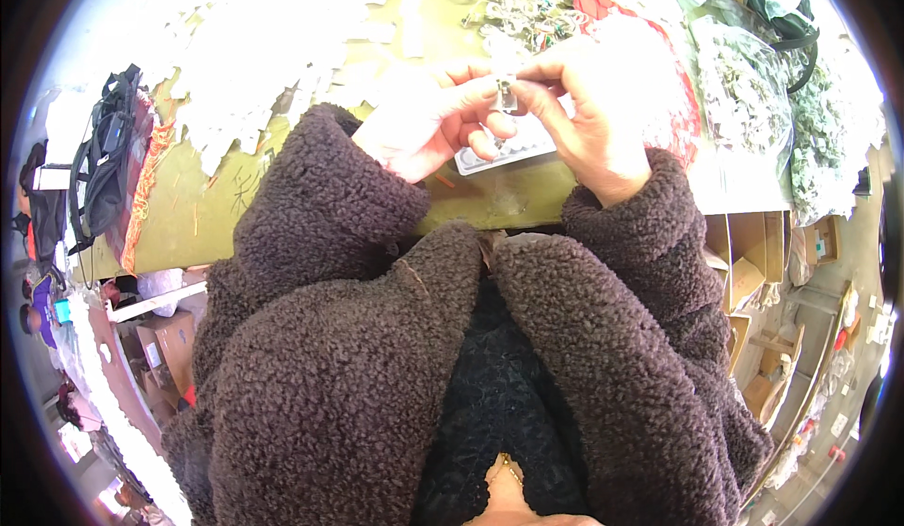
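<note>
Both my hands meet above the far side of a greenish table (527,201). Between my fingertips is a small, pale, clear-looking piece (507,98), too small to name. My left hand (433,121) pinches it from the left, thumb and index finger together and the other fingers curled. From the right, my right hand (589,112) grips the same piece between thumb and index finger. Under the hands lies a white tray (513,156) with a rounded edge, partly hidden by my fingers. Strong light washes out much of both hands.
Small pale parts with wires (527,8) are heaped at the back. White scraps (226,83) spread over the table's left. A clear bag of pale parts (744,83) and red netting (673,64) lie right. A black bag (104,159) sits far left; cardboard boxes (168,352) stand below.
</note>
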`<state>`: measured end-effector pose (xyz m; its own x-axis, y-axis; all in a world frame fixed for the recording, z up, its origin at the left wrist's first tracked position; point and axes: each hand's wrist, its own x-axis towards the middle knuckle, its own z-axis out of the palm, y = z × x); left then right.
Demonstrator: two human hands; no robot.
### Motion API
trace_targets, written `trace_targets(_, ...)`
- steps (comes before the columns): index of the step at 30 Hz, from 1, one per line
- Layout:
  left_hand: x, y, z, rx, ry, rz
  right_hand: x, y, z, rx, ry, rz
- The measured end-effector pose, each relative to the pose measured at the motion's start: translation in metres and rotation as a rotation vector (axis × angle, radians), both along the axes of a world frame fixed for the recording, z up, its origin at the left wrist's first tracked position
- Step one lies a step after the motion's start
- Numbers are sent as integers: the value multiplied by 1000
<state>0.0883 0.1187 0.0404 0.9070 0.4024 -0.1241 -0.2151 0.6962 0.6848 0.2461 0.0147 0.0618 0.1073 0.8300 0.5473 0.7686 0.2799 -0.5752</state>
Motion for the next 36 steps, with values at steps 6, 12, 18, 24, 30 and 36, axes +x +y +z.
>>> trace_targets(6, -1, 1, -4, -28, 0, -49, -5, 1, -3, -78, 230, 74)
trace_targets(12, -1, 2, -10, -83, -45, 55, -11, 4, -5, 228, -280, 38)
trace_targets(18, -3, 10, -15, -58, -76, 138, 13, -2, -12, 36, -21, -118)
trace_targets(24, -2, 17, -21, -86, -53, 94, 24, -7, -32, -161, -116, -70)
trace_targets(30, -2, 17, -20, -55, -51, 95, 27, -11, -31, -49, -448, -75)
trace_targets(36, 3, 5, -10, 23, 61, 116, 21, -10, -16, -204, 102, -73)
